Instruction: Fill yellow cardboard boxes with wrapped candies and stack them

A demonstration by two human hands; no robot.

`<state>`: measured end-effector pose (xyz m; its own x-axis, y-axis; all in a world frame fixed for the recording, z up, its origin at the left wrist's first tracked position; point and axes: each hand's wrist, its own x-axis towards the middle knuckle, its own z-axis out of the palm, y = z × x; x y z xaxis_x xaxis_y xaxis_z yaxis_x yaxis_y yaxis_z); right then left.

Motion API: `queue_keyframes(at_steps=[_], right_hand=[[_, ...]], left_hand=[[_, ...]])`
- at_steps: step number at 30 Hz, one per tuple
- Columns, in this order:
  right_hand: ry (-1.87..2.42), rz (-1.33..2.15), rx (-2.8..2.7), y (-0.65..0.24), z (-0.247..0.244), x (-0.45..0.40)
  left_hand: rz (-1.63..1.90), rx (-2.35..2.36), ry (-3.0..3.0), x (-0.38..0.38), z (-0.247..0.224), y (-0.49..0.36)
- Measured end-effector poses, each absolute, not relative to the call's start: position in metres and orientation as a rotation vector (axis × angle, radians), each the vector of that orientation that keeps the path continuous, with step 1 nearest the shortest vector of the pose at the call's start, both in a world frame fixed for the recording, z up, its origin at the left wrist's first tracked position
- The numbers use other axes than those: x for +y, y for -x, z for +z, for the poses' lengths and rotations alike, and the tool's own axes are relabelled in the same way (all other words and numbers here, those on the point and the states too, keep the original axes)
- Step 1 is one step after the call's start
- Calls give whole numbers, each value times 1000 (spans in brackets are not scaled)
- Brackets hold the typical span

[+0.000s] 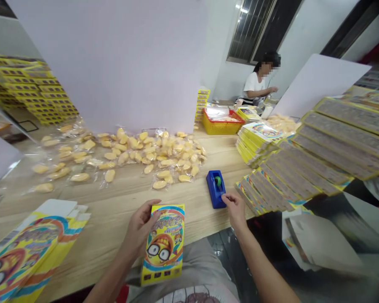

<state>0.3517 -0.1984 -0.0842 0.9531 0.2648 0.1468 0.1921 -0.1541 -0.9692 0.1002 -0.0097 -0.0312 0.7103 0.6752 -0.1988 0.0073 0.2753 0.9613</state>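
A yellow printed cardboard box (164, 244) with a cartoon face in glasses is gripped at its upper left side by my left hand (142, 223), the thumb lying on its front. The box is held over the table's near edge, above my lap. My right hand (235, 208) has thumb and forefinger pinched together at the near end of a blue tape dispenser (214, 185). Inside the dispenser sits a green-cored roll. Any strip of tape between my right fingertips is too small to make out.
Wrapped yellow pieces (164, 153) lie spread behind my hands. Flattened or open boxes (28, 252) are at the left. Rows of stacked boxes (290, 164) lean at the right. Farther back are a red-and-yellow basket (222, 126) and a seated person (255, 84).
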Motion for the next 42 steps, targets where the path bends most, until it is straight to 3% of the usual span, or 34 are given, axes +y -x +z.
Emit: queue_keyframes(at_steps=[10,22,25,30,34,38,42], right_hand=[[1624,-73,-236,-309,-108,-217],[1622,4,-178,-302,-120,-228],[1630,217,-449,-288,-93,-223],[1535,923,-1284,-274,-36,-176],[1556,997,-1615,-263,-26,-144],[1799,822,-1608,-253,-36,-138],[1602,1201,-1201,-248,-52,-140]], left_hand=[[201,524,-1386,11,-36,-105],[118,336,-1497,11,-33,-110],[47,286,-1535,11,-34,-108],[-71,208,-1588,8,-31,-109],[-102,194,-1603,4,-30,-106],[-62,207,-1546,2,-31,-96],[-49,202,-1439,1,-25,-89]])
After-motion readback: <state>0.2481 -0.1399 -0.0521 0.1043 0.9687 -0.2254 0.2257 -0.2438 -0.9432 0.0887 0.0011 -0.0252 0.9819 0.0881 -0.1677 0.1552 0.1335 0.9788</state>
